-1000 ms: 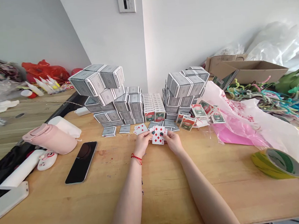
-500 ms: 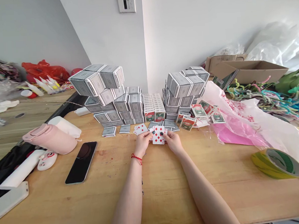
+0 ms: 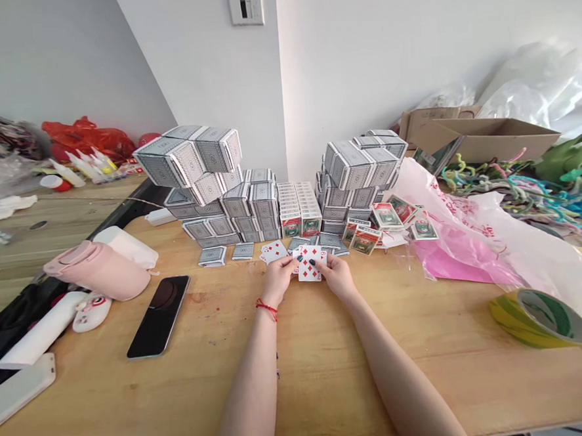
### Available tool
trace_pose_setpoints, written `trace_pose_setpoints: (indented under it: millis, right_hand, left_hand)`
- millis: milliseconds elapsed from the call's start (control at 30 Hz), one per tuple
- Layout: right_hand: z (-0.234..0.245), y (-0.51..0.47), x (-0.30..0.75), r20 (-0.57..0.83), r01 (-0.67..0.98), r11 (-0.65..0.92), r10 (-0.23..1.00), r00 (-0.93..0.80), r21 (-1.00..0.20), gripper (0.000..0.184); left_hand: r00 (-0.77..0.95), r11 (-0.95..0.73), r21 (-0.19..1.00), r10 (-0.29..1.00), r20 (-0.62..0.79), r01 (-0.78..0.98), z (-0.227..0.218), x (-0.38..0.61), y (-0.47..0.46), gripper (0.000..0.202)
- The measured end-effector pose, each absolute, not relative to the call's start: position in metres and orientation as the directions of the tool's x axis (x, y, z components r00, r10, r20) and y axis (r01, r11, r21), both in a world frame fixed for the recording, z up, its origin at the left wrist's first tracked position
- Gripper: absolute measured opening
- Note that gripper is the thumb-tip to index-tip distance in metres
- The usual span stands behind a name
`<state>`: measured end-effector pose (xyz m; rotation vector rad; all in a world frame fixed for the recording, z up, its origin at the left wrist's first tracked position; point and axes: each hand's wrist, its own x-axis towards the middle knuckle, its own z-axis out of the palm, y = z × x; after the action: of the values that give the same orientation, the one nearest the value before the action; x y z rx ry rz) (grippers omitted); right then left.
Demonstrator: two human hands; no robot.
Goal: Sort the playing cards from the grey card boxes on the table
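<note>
Both hands pinch a few overlapping playing cards (image 3: 311, 271), a seven of diamonds in front. My left hand (image 3: 279, 277) closes on their left edge, thumb on the face; a red string bracelet circles that wrist. My right hand (image 3: 337, 274) grips the right side, its thumb across the front card. Just beyond lie loose face-up cards (image 3: 274, 250) and small folded card packets (image 3: 244, 250). Behind them rise blocks of folded cards, one stack on the left (image 3: 210, 190) and another on the right (image 3: 352, 175), with upright rows of boxed decks (image 3: 300, 211) between.
A black phone (image 3: 159, 317), a pink bottle (image 3: 101, 271) and a white mouse (image 3: 92, 313) lie to the left. On the right are card boxes (image 3: 388, 216), a plastic bag (image 3: 462, 234), a tape roll (image 3: 538, 318) and a cardboard box (image 3: 493, 138).
The front card has shifted slightly to the right, with my right thumb moving a little left and down across it. Both arms stay nearly in place.
</note>
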<state>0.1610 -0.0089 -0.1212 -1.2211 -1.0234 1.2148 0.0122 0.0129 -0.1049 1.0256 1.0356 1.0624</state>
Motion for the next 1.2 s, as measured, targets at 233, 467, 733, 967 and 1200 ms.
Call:
trace_pose_setpoints:
  millis: [233, 467, 733, 967, 1200]
  right_hand:
    - [-0.123, -0.008, 0.162, -0.057, -0.115, -0.045, 0.993, 0.105, -0.992, 0.038]
    - [-0.121, -0.009, 0.163, -0.074, -0.152, -0.062, 0.994, 0.075, -0.986, 0.039]
    - [-0.122, -0.007, 0.168, -0.119, -0.173, -0.107, 0.991, 0.062, -0.979, 0.046]
    - [-0.121, -0.009, 0.168, -0.106, -0.189, -0.091, 0.992, 0.069, -0.978, 0.043]
    - [-0.117, -0.009, 0.169, -0.103, -0.206, -0.096, 0.994, 0.023, -0.974, 0.044]
  left_hand:
    - [0.197, 0.211, 0.954, 0.966, -0.169, -0.213, -0.105, 0.012, 0.013, 0.028]
    - [0.242, 0.247, 0.939, 0.952, -0.189, -0.237, -0.102, 0.009, 0.013, 0.024]
    - [0.398, 0.375, 0.859, 0.889, -0.227, -0.348, -0.094, -0.001, 0.011, 0.022]
    - [0.413, 0.418, 0.834, 0.873, -0.259, -0.360, -0.096, -0.002, 0.012, 0.020]
    - [0.415, 0.411, 0.844, 0.873, -0.255, -0.346, -0.094, -0.003, 0.011, 0.019]
